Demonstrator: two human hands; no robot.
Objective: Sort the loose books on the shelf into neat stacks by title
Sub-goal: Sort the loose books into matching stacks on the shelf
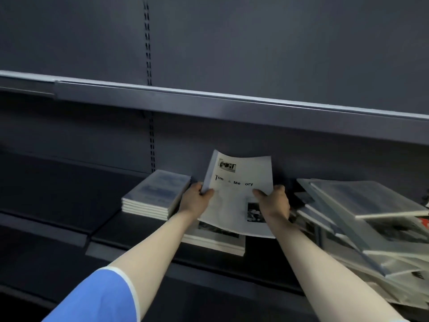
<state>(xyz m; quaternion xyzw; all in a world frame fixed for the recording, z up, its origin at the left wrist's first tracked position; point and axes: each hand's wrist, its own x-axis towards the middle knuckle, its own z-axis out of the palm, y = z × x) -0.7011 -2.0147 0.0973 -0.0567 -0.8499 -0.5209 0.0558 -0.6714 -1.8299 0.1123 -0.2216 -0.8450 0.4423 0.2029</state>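
So the biggest thing here is the dark grey shelf unit [139,231], with an upper shelf [232,105] running across and a slotted upright strip [148,54] on the back panel. Off on the right of the lower shelf there's a messy heap of loose books [371,219], all fanned out and tilted over each other, some hanging toward the front edge. Left of centre sits a tidy stack of books [155,196] with bluish covers, edges lined up nicely. Between those two, right under the hands, another flat stack [216,238] with a dark photo on the cover peeks out.

The book being handled is a white book [236,196], held up off the shelf above that middle stack, cover facing the camera and bending a bit. Title is partly washed out, looks like "Time & Memory". The left hand [197,196] grips its left edge, thumb on the cover and fingers curled behind. The right hand [274,201] pinches the right side the same way, thumb on front. Blue sleeve [97,298] down at the bottom left.
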